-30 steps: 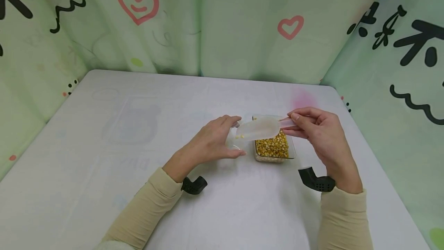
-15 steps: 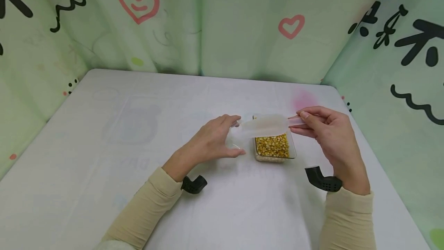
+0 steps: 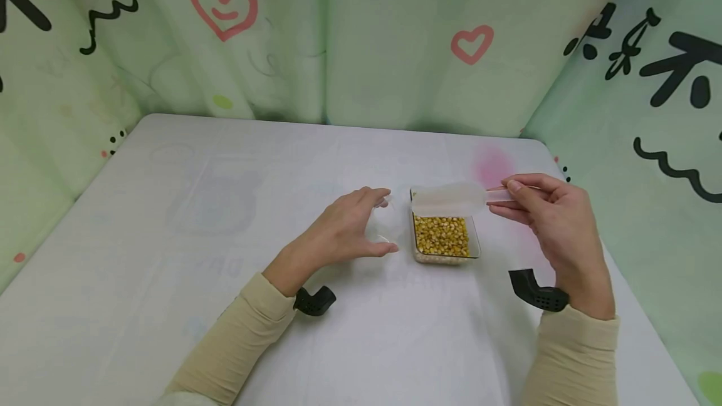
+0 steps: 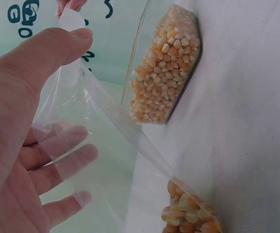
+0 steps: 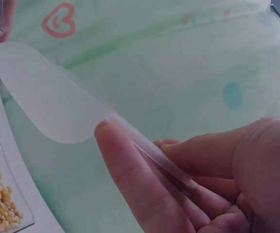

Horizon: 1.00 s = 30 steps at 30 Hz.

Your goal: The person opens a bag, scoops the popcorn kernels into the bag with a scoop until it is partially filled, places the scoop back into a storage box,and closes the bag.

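My left hand (image 3: pixel 344 227) is curved round the mouth of a clear plastic bag (image 3: pixel 382 224), thumb and fingers spread apart. In the left wrist view, corn kernels (image 4: pixel 188 211) lie low in the bag (image 4: pixel 108 128). My right hand (image 3: pixel 555 224) pinches the handle of a translucent white scoop (image 3: pixel 451 199) between thumb and fingers. The scoop's blade points left over the back part of a clear rectangular container (image 3: pixel 476 240), partly hiding it. Yellow corn kernels (image 3: pixel 442 235) fill much of that container. No kernels show on the scoop (image 5: pixel 52 97) in the right wrist view.
A white cloth covers the table (image 3: pixel 214 255). Behind and at the sides hang pale green curtains (image 3: pixel 383 49) with hearts and black lettering. Black wrist mounts (image 3: pixel 538 290) jut out from both wrists.
My right hand has drawn the scoop rightward, out of the bag's mouth and over the container. The few kernels earlier seen at the scoop's tip are gone. My left hand has stayed in place.
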Each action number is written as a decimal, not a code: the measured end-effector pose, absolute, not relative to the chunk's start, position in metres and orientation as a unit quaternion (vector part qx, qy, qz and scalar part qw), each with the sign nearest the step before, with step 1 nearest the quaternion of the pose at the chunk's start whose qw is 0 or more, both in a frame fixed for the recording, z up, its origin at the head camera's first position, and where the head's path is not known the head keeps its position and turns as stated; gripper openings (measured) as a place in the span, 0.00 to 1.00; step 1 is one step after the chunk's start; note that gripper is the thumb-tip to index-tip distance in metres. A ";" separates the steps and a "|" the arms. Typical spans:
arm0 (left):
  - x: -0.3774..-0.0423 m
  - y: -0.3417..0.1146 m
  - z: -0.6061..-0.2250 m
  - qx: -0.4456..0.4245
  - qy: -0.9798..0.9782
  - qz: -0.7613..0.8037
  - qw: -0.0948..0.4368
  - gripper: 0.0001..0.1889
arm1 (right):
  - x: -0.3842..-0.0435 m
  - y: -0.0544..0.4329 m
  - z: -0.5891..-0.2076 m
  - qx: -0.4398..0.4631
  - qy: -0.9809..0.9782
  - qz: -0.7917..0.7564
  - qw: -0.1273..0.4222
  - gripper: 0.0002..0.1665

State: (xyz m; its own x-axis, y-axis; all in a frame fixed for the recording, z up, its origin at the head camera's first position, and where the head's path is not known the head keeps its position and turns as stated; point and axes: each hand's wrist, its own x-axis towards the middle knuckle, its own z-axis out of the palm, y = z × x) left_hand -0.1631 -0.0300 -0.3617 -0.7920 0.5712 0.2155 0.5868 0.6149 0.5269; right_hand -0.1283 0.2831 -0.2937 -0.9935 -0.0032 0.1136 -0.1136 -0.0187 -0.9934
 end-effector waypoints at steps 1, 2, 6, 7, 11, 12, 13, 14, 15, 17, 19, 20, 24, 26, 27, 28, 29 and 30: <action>-0.163 -0.030 -0.362 -0.322 -0.899 -0.296 0.013 0.45 | -0.128 0.284 -0.294 0.040 -0.698 0.713 0.040 0.14; -0.163 -0.030 -0.361 -0.322 -0.899 -0.295 0.014 0.45 | -0.128 0.285 -0.293 0.039 -0.698 0.714 0.042 0.14; -0.163 -0.030 -0.360 -0.320 -0.902 -0.290 0.013 0.45 | -0.128 0.289 -0.293 0.034 -0.698 0.714 0.048 0.14; -0.163 -0.031 -0.360 -0.318 -0.902 -0.291 0.012 0.45 | -0.128 0.290 -0.293 0.032 -0.701 0.711 0.049 0.14; -0.163 -0.031 -0.359 -0.316 -0.902 -0.294 0.007 0.45 | -0.126 0.295 -0.294 0.013 -0.717 0.695 0.051 0.15; -0.163 -0.031 -0.359 -0.316 -0.901 -0.296 0.007 0.45 | -0.126 0.296 -0.295 0.008 -0.721 0.691 0.052 0.15; -0.163 -0.031 -0.359 -0.316 -0.901 -0.297 0.007 0.45 | -0.125 0.297 -0.295 0.003 -0.727 0.685 0.053 0.14; -0.163 -0.032 -0.359 -0.317 -0.900 -0.298 0.008 0.45 | -0.125 0.297 -0.295 -0.002 -0.730 0.681 0.055 0.14; -0.163 -0.032 -0.359 -0.318 -0.900 -0.299 0.009 0.45 | -0.125 0.298 -0.295 -0.006 -0.733 0.677 0.056 0.14; -0.163 -0.032 -0.359 -0.320 -0.899 -0.298 0.012 0.45 | -0.125 0.299 -0.294 -0.012 -0.741 0.669 0.057 0.15; -0.163 -0.032 -0.359 -0.320 -0.899 -0.297 0.014 0.45 | -0.125 0.299 -0.294 -0.018 -0.748 0.661 0.055 0.15; -0.163 -0.032 -0.359 -0.320 -0.900 -0.297 0.015 0.45 | -0.125 0.299 -0.294 -0.020 -0.752 0.656 0.054 0.16; -0.163 -0.032 -0.359 -0.320 -0.900 -0.296 0.017 0.45 | -0.125 0.299 -0.293 -0.022 -0.762 0.644 0.055 0.16; -0.163 -0.032 -0.359 -0.320 -0.900 -0.295 0.016 0.45 | -0.125 0.299 -0.294 -0.025 -0.766 0.639 0.058 0.16; -0.163 -0.032 -0.359 -0.320 -0.900 -0.295 0.016 0.45 | -0.126 0.300 -0.294 -0.026 -0.769 0.636 0.059 0.16; -0.163 -0.032 -0.359 -0.319 -0.901 -0.295 0.015 0.45 | -0.126 0.300 -0.294 -0.030 -0.773 0.631 0.060 0.16; -0.163 -0.032 -0.359 -0.319 -0.901 -0.294 0.014 0.45 | -0.126 0.301 -0.294 -0.034 -0.779 0.624 0.062 0.17; -0.163 -0.032 -0.360 -0.318 -0.901 -0.294 0.013 0.45 | -0.126 0.301 -0.294 -0.039 -0.785 0.615 0.063 0.17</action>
